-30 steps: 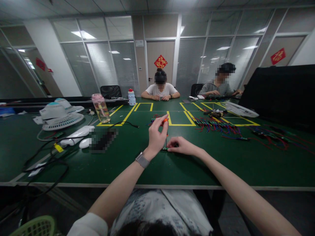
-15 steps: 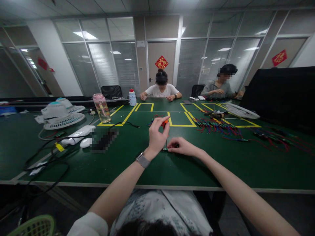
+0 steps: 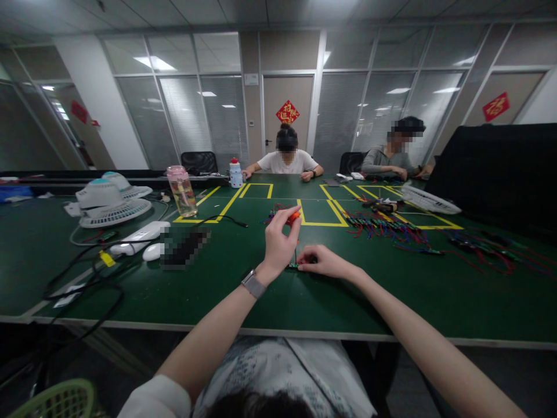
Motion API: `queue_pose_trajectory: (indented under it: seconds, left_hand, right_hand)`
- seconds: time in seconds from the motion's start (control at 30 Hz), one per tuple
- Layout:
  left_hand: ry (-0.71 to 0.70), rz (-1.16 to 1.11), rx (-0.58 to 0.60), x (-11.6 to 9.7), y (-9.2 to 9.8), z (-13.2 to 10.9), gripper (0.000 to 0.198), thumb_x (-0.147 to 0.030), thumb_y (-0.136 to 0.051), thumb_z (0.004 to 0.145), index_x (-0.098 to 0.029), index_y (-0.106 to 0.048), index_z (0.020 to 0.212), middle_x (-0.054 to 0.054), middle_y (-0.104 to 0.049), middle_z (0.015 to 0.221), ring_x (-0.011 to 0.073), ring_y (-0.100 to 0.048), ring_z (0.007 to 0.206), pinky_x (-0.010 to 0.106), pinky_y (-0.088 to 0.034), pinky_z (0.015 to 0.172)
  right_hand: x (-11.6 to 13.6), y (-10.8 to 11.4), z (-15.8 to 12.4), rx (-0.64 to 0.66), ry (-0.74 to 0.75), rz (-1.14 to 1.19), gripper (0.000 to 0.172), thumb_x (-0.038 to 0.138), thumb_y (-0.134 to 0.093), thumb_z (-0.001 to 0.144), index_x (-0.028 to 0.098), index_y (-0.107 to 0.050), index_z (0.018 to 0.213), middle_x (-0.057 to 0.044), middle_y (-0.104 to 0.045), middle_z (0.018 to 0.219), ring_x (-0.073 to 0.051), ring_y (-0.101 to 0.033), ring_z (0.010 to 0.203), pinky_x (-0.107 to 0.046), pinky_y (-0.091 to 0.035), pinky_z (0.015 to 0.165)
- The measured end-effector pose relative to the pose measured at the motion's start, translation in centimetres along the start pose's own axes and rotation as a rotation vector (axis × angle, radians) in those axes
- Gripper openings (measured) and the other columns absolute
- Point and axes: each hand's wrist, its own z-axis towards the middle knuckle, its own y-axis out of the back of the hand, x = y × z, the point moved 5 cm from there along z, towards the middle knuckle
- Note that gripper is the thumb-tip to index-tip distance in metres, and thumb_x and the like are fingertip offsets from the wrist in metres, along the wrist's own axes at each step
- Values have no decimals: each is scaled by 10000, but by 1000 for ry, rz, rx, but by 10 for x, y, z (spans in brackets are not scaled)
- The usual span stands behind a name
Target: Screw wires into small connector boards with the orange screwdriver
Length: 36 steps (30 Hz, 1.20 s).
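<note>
My left hand (image 3: 279, 238) is closed, thumb and fingers pinching the orange handle of a screwdriver (image 3: 295, 216). Its thin dark shaft points down, nearly upright, to a small green circuit board (image 3: 293, 266) on the table. Whether the tip touches a screw is too small to tell. Beside the board, my right hand (image 3: 325, 260) rests low on the table, thumb and fingertips pinching the board's right end. Part of the board is hidden behind those fingers.
Wired circuit boards (image 3: 387, 225) lie in a heap to the right, near a white keyboard (image 3: 429, 199) and a dark monitor (image 3: 505, 180). Left are a drink bottle (image 3: 181, 191), white fans (image 3: 114, 212), a mouse (image 3: 153, 252) and black cables (image 3: 93, 273). Two people sit opposite.
Both my hands stay at the board, with the left fingers shifted slightly on the screwdriver handle. The far-right person's raised hand has come down to the table. The view has tilted slightly.
</note>
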Motion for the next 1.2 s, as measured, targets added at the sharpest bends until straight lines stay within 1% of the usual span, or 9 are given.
queue_pose_trajectory:
  seconds: [0.13,0.27,0.33,0.57,0.7,0.77,0.9,1.03,1.2]
  left_hand:
    - [-36,83,-27,-5,3,0,181,-256,-619,857,-218,-685,1021,38,-564,931,147,-568,858,275,-476,806]
    - [-20,1,43,-3,-1,0,295,-213,-435,953,-216,-618,1184,72,-586,1083,163,-568,1019,296,-457,891]
    - [2,-42,58,-1,-3,-1,316,-204,-407,963,-211,-588,1221,70,-617,1083,158,-588,992,293,-465,873]
    - [-33,52,-8,-6,3,1,182,-249,-614,860,-220,-701,1018,32,-548,912,135,-554,828,264,-471,800]
    - [1,-44,69,-2,-3,-1,307,-234,-439,950,-240,-623,1195,68,-579,1083,163,-569,1012,302,-460,903]
    - [78,-158,99,5,-7,-2,345,-232,-395,965,-239,-567,1264,74,-609,1123,161,-599,1000,302,-481,883]
    - [213,-270,56,18,-9,-2,304,-251,-491,926,-210,-598,1207,74,-644,1050,144,-632,870,261,-516,770]
    - [170,-112,-8,16,-1,1,220,-266,-623,848,-217,-677,1056,59,-590,1019,152,-595,904,238,-500,756]
    - [176,-175,33,16,-5,0,301,-267,-449,947,-239,-616,1195,69,-612,1113,159,-614,962,258,-507,793]
  right_hand:
    - [1,0,0,0,-1,5,204,315,-672,768,130,-694,849,-20,-622,709,-135,-540,633,-247,-431,609]
    - [1,0,0,2,-6,9,189,299,-673,766,125,-691,839,-23,-621,708,-135,-537,634,-247,-430,611]
    - [1,0,0,-1,-8,13,197,301,-673,765,123,-690,845,-25,-622,714,-137,-542,638,-248,-432,613]
    - [1,0,0,-3,5,16,208,322,-664,766,127,-689,835,-29,-631,719,-145,-551,647,-253,-436,622]
    - [0,0,0,-8,6,27,229,334,-664,766,119,-692,840,-37,-636,720,-152,-555,646,-263,-439,623]
    - [0,0,0,-10,6,21,235,336,-663,767,119,-697,852,-41,-641,732,-152,-556,649,-263,-440,624]
    - [-1,0,0,-4,3,12,242,347,-664,771,128,-703,864,-40,-646,746,-148,-560,661,-258,-445,631]
    - [-1,1,0,-4,9,2,238,350,-667,773,134,-707,865,-39,-649,749,-148,-562,666,-255,-446,631]
    - [0,1,0,-4,15,-5,227,334,-668,771,130,-701,864,-39,-644,746,-145,-557,661,-254,-445,631]
